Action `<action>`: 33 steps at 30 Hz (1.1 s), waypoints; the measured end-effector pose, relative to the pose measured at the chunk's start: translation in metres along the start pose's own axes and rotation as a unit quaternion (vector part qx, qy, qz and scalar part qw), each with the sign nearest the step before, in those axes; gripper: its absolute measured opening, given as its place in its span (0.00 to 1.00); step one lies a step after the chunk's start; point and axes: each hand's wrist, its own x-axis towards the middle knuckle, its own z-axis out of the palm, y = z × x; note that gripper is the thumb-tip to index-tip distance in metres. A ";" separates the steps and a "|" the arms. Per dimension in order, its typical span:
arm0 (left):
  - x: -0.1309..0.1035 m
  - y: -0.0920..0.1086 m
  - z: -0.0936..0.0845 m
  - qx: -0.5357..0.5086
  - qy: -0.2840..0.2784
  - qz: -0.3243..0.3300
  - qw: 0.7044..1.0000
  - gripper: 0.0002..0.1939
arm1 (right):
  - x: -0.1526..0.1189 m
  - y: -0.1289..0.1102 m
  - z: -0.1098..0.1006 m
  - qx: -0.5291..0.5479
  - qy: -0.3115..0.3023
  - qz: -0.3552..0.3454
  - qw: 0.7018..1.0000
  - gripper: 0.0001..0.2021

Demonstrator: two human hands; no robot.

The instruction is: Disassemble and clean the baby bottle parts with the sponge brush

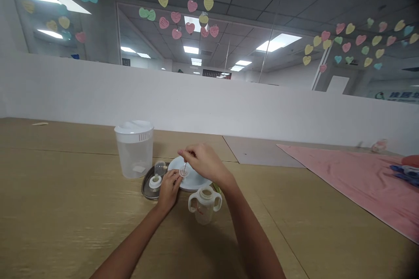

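Note:
My left hand point(170, 186) grips a small clear round piece point(183, 173) between its fingertips, over the near edge of a white plate point(196, 179). My right hand point(204, 160) is closed above the plate, pinching a thin stick-like tool point(185, 167) whose lower end reaches the clear piece. Whether the tip is inside it, I cannot tell. A baby bottle point(204, 207) with two white handles stands upright without a lid, in front of the plate. Left of my left hand, a metal tray point(146, 192) bears a white bottle collar point(155, 182) and a clear dome cap point(160, 168).
A translucent bucket point(135, 152) with a white lid stands behind the tray. Something yellow-green point(216, 188) shows partly behind my right wrist. A pink cloth point(347, 174) covers the table's right side, with blue and red items point(409, 170) at its edge. A white wall point(196, 100) rises behind.

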 end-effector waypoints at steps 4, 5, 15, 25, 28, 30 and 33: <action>-0.001 0.001 -0.001 -0.004 -0.006 0.005 1.000 0.17 | 0.020 0.032 0.021 0.070 -0.179 0.058 0.980 0.22; -0.001 0.001 -0.001 -0.003 -0.001 0.007 1.000 0.17 | 0.023 0.036 0.026 0.088 -0.212 0.063 0.971 0.24; -0.001 -0.009 0.005 0.014 0.029 0.039 0.999 0.15 | 0.021 0.025 0.041 -0.049 -0.079 0.008 0.996 0.22; -0.001 -0.003 0.008 0.041 0.029 0.043 0.998 0.16 | 0.011 0.009 0.023 -0.057 -0.055 0.009 0.997 0.22; -0.001 -0.004 0.008 0.035 0.025 0.045 0.998 0.15 | 0.008 0.004 0.020 -0.037 -0.048 0.011 0.998 0.22; -0.001 -0.005 0.008 0.036 0.023 0.045 0.998 0.15 | 0.005 0.001 0.017 -0.030 -0.047 0.015 0.998 0.22; -0.001 -0.006 0.009 0.048 0.017 0.042 0.998 0.15 | 0.002 -0.004 0.013 -0.033 -0.035 0.017 0.999 0.22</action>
